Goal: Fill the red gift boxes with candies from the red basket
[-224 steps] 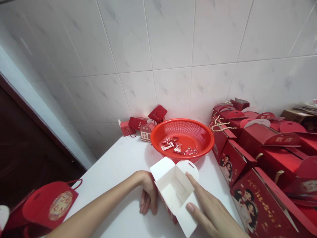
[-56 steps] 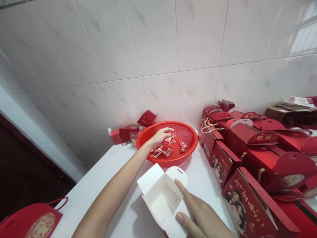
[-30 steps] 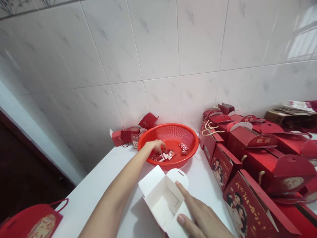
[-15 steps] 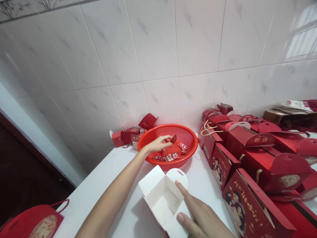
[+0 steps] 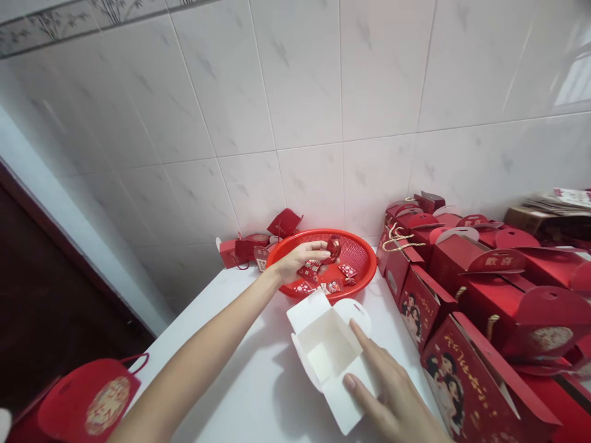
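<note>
Over the red mesh basket (image 5: 367, 271), my left hand (image 5: 300, 259) pinches a small shiny red packet (image 5: 333, 247) at its fingertips. Several red and white patterned packets (image 5: 347, 271) lie in the basket below. My right hand (image 5: 388, 381) grips the right side of an open box (image 5: 327, 347), white inside, with its flaps spread. The box is tilted in front of the basket, its opening facing up, and no packet shows inside it.
Rows of red gift boxes (image 5: 489, 295) and bags with rope handles fill the table's right side. Small red boxes (image 5: 252, 246) stand behind the basket at left. A red box (image 5: 87, 400) sits at lower left. A tiled wall (image 5: 309, 92) rises behind.
My left hand has lifted slightly with a red packet now visible at its fingertips. The open box has moved right and tilted in my right hand. The view has shifted a little left.
</note>
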Available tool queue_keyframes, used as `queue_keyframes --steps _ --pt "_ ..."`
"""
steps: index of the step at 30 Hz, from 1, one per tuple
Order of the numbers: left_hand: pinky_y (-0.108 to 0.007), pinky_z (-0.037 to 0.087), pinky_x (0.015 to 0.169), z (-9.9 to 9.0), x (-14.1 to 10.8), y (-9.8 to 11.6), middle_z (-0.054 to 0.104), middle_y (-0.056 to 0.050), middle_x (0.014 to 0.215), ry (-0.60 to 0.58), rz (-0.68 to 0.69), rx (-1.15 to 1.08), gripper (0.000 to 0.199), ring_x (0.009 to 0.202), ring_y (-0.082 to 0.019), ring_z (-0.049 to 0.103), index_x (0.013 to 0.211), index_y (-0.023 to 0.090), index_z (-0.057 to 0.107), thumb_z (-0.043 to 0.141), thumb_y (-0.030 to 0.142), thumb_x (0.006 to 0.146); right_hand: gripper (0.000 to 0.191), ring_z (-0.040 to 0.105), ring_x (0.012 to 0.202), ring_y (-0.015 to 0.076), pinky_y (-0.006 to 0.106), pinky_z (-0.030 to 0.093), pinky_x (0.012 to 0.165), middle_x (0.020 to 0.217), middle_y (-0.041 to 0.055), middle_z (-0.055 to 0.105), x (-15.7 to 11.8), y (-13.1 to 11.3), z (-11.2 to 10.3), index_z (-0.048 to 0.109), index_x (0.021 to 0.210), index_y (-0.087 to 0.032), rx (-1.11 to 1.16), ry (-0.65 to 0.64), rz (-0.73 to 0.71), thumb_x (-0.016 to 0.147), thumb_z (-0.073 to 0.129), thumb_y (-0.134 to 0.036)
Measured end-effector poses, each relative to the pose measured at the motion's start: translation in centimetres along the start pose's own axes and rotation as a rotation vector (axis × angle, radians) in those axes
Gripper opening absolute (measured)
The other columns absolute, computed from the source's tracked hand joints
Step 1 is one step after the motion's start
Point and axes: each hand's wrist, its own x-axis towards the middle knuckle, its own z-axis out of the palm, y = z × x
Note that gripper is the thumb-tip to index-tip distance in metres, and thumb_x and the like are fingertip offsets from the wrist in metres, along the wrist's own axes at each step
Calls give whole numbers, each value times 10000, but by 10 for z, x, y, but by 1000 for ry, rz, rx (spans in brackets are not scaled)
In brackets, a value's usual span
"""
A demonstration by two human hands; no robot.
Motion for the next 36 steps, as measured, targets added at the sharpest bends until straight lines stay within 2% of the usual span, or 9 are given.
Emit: queue_keyframes --steps 4,8,12,15,18,22,25,30,36 --pt "-220 436 571 15 -26 10 620 28 686 -22 -13 174 475 569 -89 530 1091 166 674 809 227 639 637 523 1359 276 372 520 1044 1509 104 503 -1 2 1 309 1580 -218 13 87 21 1004 484 -426" --pt "-274 497 718 35 -56 8 692 -32 916 -13 72 517 415 789 -157 617 1042 178 717 831 228 646 632 458 1409 289 442 438 1128 1538 104 465 1 -2 -2 313 1576 -239 35 75 35 1001 504 -415" --pt "-302 499 783 56 -79 -7 681 -47 941 -3 256 805 203 848 -184 623 962 192 741 760 233 764 521 451 1407 274 445 399 1152 1509 85 496 5 -10 -6 427 1511 -284 111 107 5 1008 499 -399" --pt "-296 493 766 68 -90 -23 659 -50 956 10 338 953 276 829 -179 603 1088 198 713 717 186 813 450 478 1380 275 406 415 1133 1491 93 502 6 -13 -7 541 1420 -277 193 176 -37 991 533 -411" --pt "-286 491 763 78 -95 -35 643 -51 965 -20 363 1009 315 836 -176 597 1155 199 690 697 170 841 333 452 1399 284 387 413 1124 1437 87 548 5 -11 -7 682 1232 -269 232 257 31 950 609 -432" --pt "-299 508 795 81 -94 -41 654 -55 1006 -64 363 976 346 870 -185 613 1190 227 685 713 210 846 258 488 1362 291 405 402 1123 1403 90 579 5 -8 -6 754 1075 -256 337 291 132 934 638 -438" --pt "-337 510 894 79 -92 -43 697 -59 1046 -57 331 815 362 940 -205 636 1138 216 709 788 238 785 274 533 1313 302 410 417 1102 1404 100 583 6 -8 -7 777 1012 -240 425 286 177 906 668 -468" --pt "-339 522 917 74 -89 -50 718 -76 1103 71 65 471 465 1022 -230 660 1133 189 719 855 291 700 295 509 1335 316 446 387 1123 1431 103 566 6 -11 -8 778 978 -239 482 327 210 897 669 -500" --pt "-239 525 589 77 -89 -56 656 -11 731 -29 -96 393 316 635 -135 622 990 183 769 755 428 792 296 520 1315 307 467 392 1126 1420 93 575 4 -12 -8 776 998 -249 466 364 161 936 617 -490"
